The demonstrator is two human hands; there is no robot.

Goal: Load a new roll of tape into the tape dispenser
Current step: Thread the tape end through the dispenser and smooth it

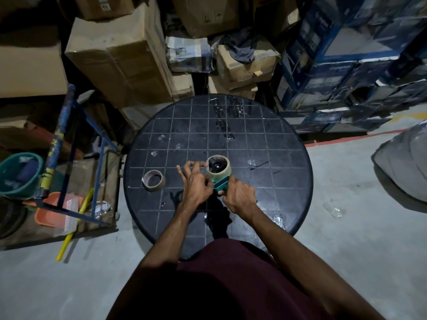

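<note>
Teal plastic tape dispenser [220, 184], glossy tape roll [218, 168] mounted, near-centre on round black gridded table [265, 139]. Right hand [239, 197] grips its handle; left hand [196, 184] fingers spread, thumb and forefinger pinching at roll. Spare roll [153, 180] left.

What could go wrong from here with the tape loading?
1. The left hand works at the roll with fingertips only; the loose tape end could slip and stick back onto the roll.
2. The right hand alone grips the dispenser, so it may twist while the tape is pulled.
3. The spare roll lies just left of the left hand on the table; a stray move could knock it.
</note>
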